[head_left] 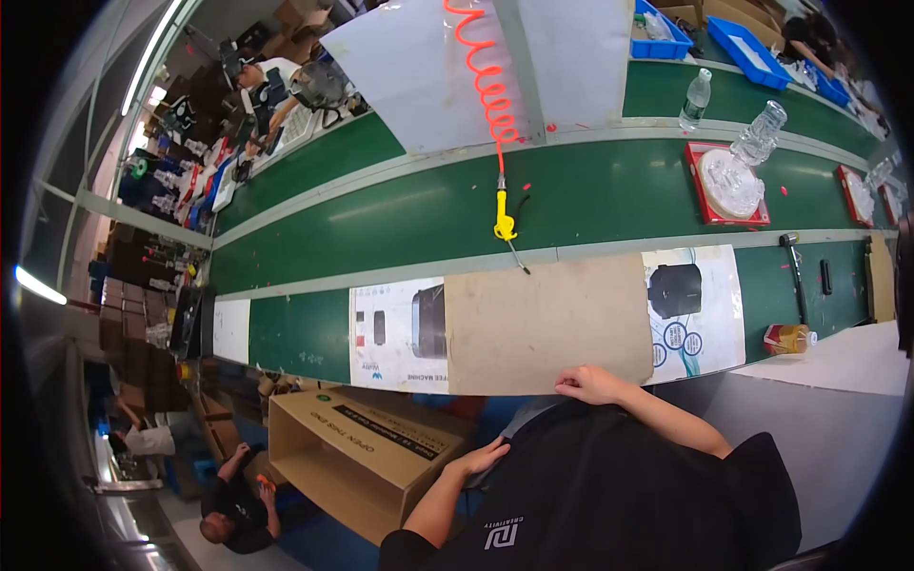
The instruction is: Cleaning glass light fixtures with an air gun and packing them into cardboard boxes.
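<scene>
My right hand [587, 384] rests at the near edge of a flat brown cardboard sheet [547, 324] on the workbench, fingers loosely bent and nothing seen in them. Lower and to the left, my left hand [479, 458] lies against something grey by my lap, its fingers stretched out. White printed panels with pictures of a dark appliance show at both ends of the brown sheet: a left panel [398, 333] and a right panel [709, 314]. Just past the sheet's far edge, a yellow air blow gun [504, 219] hangs from a coiled orange hose [490, 90].
Below the bench at left stands an open brown carton [367, 438]. To the right lie a black-handled tool [793, 276] and a small labelled bottle [788, 339]. Farther back are a red tray with a wrapped roll [731, 184] and clear bottles [696, 99]. Other people work around.
</scene>
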